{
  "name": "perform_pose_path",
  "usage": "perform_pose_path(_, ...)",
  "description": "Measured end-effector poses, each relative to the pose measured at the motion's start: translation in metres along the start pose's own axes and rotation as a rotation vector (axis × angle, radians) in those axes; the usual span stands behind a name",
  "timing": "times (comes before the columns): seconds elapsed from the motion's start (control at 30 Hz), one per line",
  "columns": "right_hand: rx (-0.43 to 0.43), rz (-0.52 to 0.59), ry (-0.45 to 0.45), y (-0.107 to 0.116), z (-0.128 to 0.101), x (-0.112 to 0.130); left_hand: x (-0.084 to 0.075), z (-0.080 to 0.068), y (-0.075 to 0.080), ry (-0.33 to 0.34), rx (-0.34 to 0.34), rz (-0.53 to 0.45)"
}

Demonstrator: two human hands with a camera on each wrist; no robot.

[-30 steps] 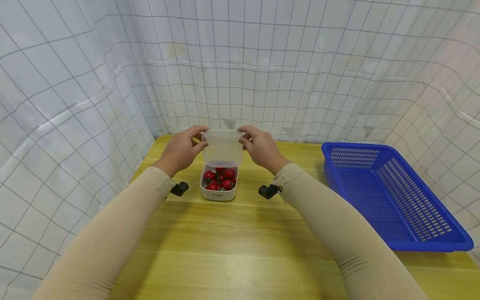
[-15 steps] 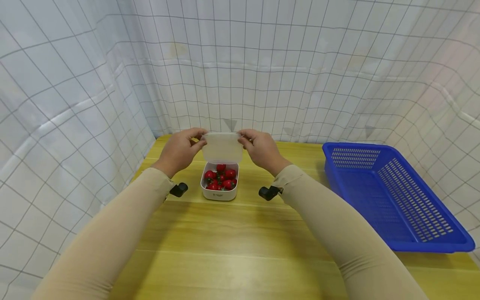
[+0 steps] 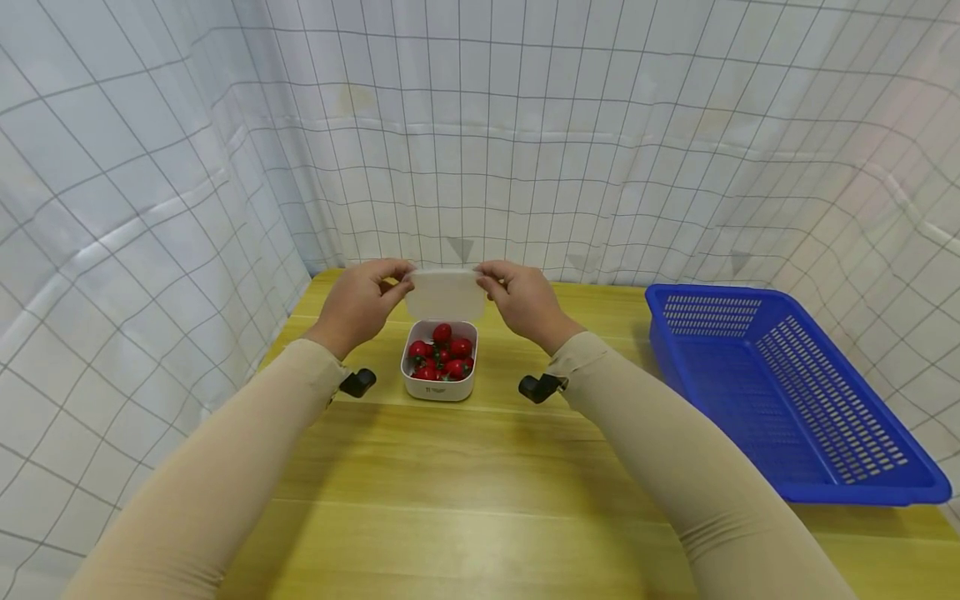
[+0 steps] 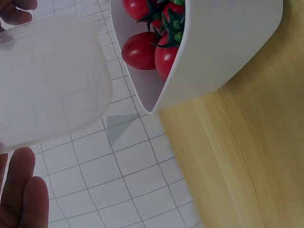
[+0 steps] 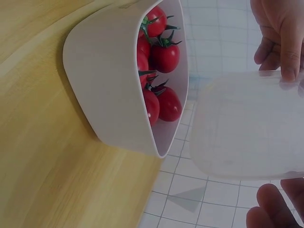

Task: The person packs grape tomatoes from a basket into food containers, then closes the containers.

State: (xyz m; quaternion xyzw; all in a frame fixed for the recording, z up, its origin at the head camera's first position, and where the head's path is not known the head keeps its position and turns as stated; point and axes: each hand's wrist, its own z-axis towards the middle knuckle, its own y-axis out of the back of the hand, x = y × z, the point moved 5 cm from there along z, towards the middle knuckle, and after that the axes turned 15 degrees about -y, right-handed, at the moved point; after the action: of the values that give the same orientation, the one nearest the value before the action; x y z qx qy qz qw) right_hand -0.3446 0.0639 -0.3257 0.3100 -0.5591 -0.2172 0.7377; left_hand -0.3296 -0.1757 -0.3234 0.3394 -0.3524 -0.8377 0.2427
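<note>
A small white box point(image 3: 438, 389) of red tomatoes point(image 3: 454, 347) with green stems stands on the table. Just beyond and above it, a translucent lid point(image 3: 446, 296) is held tilted up, with a gap between it and the box in both wrist views. My left hand point(image 3: 358, 302) pinches the lid's left side between thumb and fingers. At the opposite side my right hand point(image 3: 522, 302) pinches it the same way. In the left wrist view, fingertips point(image 4: 34, 199) of the left hand show below the lid point(image 4: 57, 85); the right wrist view shows right-hand fingers point(image 5: 273, 206) beneath it.
A blue plastic basket point(image 3: 750, 417) with slotted sides stands on the right of the wooden table point(image 3: 465, 500). White grid-patterned curtain point(image 3: 525, 150) encloses the back and both sides. Black wrist cameras point(image 3: 540, 387) sit on the beige sleeves.
The lid has tilted, its lower edge rising away from the box, so more of the tomatoes at the back show. Both hands have lowered slightly, keeping their hold.
</note>
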Motion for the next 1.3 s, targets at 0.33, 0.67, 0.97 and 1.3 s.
perform_pose_path(0.33,0.004,0.013,0.014,-0.004,-0.001,-0.004,0.001,-0.005,-0.002,-0.035,-0.037,0.023)
perform_pose_path(0.67,0.015,-0.041,-0.002,-0.010,-0.004,-0.007,0.003,-0.011,-0.006,-0.008,-0.028,0.011)
perform_pose_path(0.97,0.021,-0.041,0.027,-0.014,-0.009,-0.010,0.005,-0.017,-0.010,-0.026,-0.035,0.001)
perform_pose_path(1.3,0.064,-0.009,-0.006,-0.022,-0.016,-0.017,0.008,-0.025,-0.016,-0.020,-0.029,0.005)
